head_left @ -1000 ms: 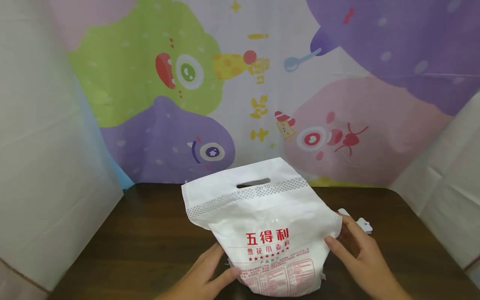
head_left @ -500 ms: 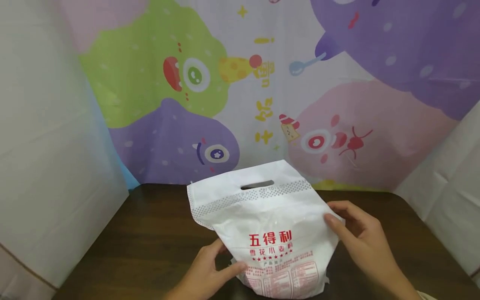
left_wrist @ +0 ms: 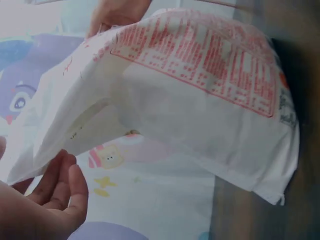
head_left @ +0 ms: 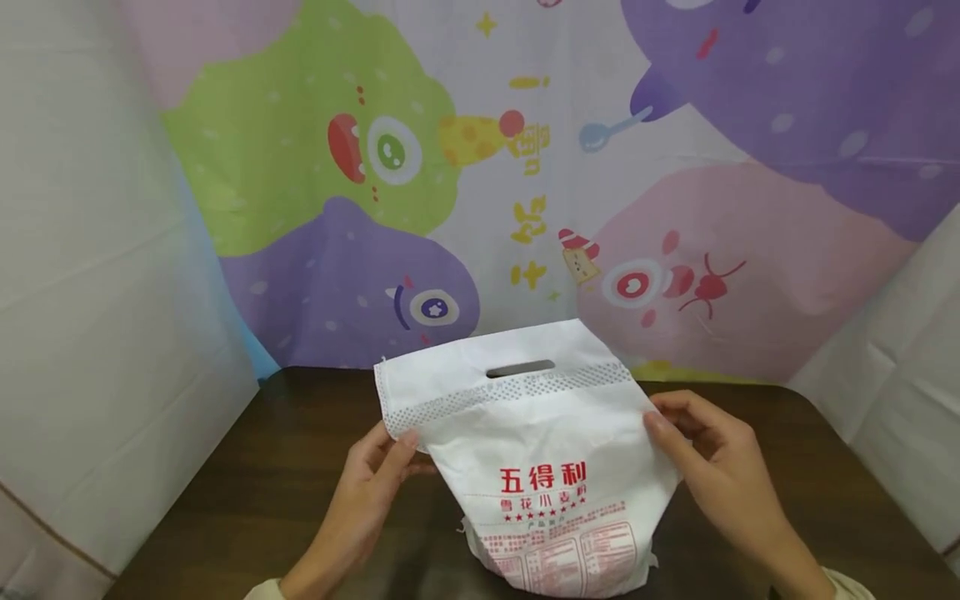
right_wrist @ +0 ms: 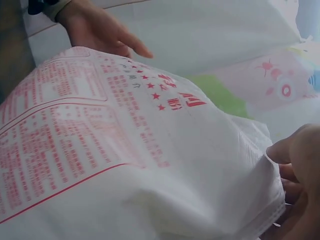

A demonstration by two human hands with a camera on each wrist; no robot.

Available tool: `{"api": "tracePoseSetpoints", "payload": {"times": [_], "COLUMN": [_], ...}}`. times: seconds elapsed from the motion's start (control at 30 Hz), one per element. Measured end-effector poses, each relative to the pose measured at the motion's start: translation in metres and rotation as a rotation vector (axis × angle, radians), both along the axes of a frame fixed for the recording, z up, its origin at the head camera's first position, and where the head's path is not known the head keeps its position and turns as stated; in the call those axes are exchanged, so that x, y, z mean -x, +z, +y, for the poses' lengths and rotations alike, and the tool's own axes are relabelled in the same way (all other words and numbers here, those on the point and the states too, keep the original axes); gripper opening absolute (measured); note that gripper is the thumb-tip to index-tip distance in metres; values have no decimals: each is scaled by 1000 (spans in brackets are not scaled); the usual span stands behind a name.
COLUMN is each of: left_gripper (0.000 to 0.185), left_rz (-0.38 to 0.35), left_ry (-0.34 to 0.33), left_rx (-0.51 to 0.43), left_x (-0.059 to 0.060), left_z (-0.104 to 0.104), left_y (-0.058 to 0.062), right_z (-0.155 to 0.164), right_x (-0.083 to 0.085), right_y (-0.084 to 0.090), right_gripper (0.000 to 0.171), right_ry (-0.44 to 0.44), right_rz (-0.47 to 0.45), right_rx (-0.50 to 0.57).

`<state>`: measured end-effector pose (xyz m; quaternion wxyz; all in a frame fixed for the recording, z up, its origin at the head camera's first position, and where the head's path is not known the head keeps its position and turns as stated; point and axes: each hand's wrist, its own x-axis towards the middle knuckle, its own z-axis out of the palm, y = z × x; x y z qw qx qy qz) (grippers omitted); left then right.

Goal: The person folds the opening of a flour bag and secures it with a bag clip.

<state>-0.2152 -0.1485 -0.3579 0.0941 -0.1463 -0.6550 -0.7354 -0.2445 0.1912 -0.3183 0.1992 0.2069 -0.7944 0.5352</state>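
Observation:
A white non-woven bag (head_left: 540, 442) with red print and a cut-out handle slot (head_left: 521, 367) stands on the dark wooden table (head_left: 285, 467). My left hand (head_left: 397, 446) pinches its left edge just under the dotted seam, thumb on the front. On the other side, my right hand (head_left: 660, 417) pinches the right edge, thumb in front and fingers behind. The left wrist view shows the bag (left_wrist: 200, 95) bulging above my left hand (left_wrist: 60, 185). In the right wrist view the printed face (right_wrist: 125, 150) fills the frame, with my right hand (right_wrist: 287, 160) on its edge.
A colourful cartoon backdrop (head_left: 525, 167) hangs behind the table. White panels (head_left: 90, 333) close in the left and right sides. Bare tabletop shows to the left and right of the bag.
My left hand has moved from the bag's lower left up to its upper left edge. My right hand has risen along the right edge, and the bag's top stands slightly more upright.

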Motion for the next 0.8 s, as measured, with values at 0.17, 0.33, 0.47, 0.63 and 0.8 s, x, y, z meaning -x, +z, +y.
{"api": "tracePoseSetpoints", "payload": {"times": [0.17, 0.33, 0.47, 0.63, 0.8], "left_gripper": [30, 27, 24, 21, 16], "left_rz": [2, 5, 23, 93, 175], "left_ry": [117, 189, 222, 256, 298], "left_rx": [33, 59, 65, 55, 106], "left_x": [4, 7, 8, 13, 16], "left_z": [3, 0, -2, -2, 0], "left_y": [3, 4, 4, 2, 4], "right_z": [-5, -11, -14, -18, -22], "right_x": [5, 12, 15, 16, 10], "right_y": [5, 8, 8, 8, 21], "right_gripper": [15, 11, 12, 22, 25], "right_ry": [36, 50, 35, -52, -82], "right_rz": [34, 84, 157, 365, 490], "right_rx": [2, 21, 45, 40, 54]}}
